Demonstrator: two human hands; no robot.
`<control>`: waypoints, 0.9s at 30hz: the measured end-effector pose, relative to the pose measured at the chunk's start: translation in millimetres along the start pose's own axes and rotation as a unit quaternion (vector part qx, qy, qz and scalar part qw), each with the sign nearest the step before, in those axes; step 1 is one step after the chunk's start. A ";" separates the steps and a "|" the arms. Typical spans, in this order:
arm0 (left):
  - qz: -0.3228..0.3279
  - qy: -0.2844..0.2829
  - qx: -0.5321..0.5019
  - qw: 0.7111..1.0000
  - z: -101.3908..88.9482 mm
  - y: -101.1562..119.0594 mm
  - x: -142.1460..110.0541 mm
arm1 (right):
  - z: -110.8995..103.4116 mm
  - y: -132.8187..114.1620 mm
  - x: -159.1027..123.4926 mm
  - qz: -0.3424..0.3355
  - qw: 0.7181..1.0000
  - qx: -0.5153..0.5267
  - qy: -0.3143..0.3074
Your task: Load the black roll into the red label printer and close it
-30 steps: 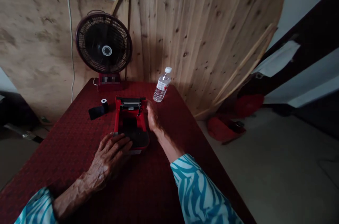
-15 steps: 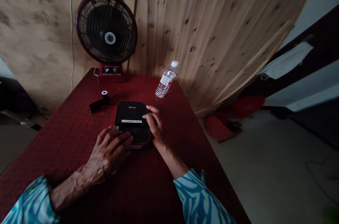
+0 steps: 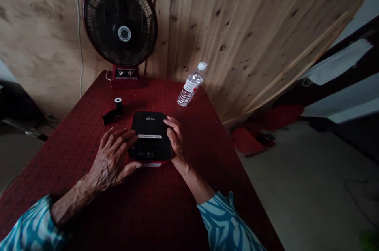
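A flat, square black device (image 3: 150,126) with red sides lies on the table. White lettering, a white label strip and small printed icons show on its top. My left hand (image 3: 111,158) is at its left side, fingers spread, with fingertips by the left edge and thumb by the front corner. Along the right edge my right hand (image 3: 175,138) has its fingers bent against the device, gripping that side. Farther back on the left stands a small black roll (image 3: 118,103) with a white core, its black strip partly unwound.
A dark red fan (image 3: 124,33) stands at the table's back left. Near the back right edge is a clear plastic bottle (image 3: 189,87) with a white cap. The red-covered table (image 3: 145,203) ends at the right above the floor, where a red object (image 3: 250,140) lies.
My left hand has drawn back from the device's top to its left edge and spread its fingers, uncovering the printed icons. The right hand stays at the right edge; the view has shifted slightly.
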State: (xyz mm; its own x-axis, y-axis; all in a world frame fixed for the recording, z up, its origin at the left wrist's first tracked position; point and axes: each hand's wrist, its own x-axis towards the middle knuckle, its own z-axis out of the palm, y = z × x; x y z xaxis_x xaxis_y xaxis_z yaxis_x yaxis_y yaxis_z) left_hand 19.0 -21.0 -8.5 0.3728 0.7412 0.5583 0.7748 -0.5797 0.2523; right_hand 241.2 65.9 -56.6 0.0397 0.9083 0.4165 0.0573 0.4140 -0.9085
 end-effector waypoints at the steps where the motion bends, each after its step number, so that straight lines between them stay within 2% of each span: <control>1: -0.014 -0.001 -0.025 1.000 -0.5 0.0 0.1 | 0.6 2.0 -0.7 0.002 1.000 0.001 0.003; 3: -0.078 -0.002 -0.094 0.993 -2.4 1.0 0.1 | 3.9 8.0 -2.6 0.020 1.000 0.013 0.018; 5: -0.185 0.011 -0.183 0.966 -4.3 2.4 0.5 | 9.3 16.0 -4.4 0.062 0.997 0.036 0.042; 8: -0.345 0.031 -0.318 0.882 -5.0 3.3 3.2 | 17.5 27.3 -5.5 0.125 0.987 0.065 0.074; 10: -0.404 0.018 -0.384 0.830 -3.6 2.3 7.2 | 20.4 31.0 -5.2 0.144 0.984 0.068 0.085; 12: -0.428 -0.001 -0.417 0.802 -1.6 0.8 12.3 | 20.4 31.3 -5.0 0.153 0.982 0.077 0.078; 14: -0.437 -0.010 -0.429 0.790 0.0 -0.8 17.2 | 18.3 29.4 -5.5 0.156 0.982 0.092 0.062; 19: -0.444 -0.028 -0.427 0.787 -2.8 -4.1 23.8 | 14.3 22.9 -7.1 0.148 0.984 0.093 0.034; 23: -0.432 -0.073 -0.418 0.796 -9.4 -7.8 26.1 | 16.3 18.4 -6.4 0.172 0.977 0.113 0.051; 27: -0.412 -0.082 -0.466 0.778 -9.2 -10.9 26.0 | 17.0 17.8 -6.8 0.190 0.969 0.142 0.066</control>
State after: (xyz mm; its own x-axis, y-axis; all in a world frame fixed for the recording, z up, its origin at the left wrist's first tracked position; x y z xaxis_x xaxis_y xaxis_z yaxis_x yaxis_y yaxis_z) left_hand 15.5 1.4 10.5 0.0654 0.9803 -0.1863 0.1065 0.1787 0.9781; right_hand 225.0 68.2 -76.2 0.1321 0.9906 0.0346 -0.2633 0.0687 -0.9623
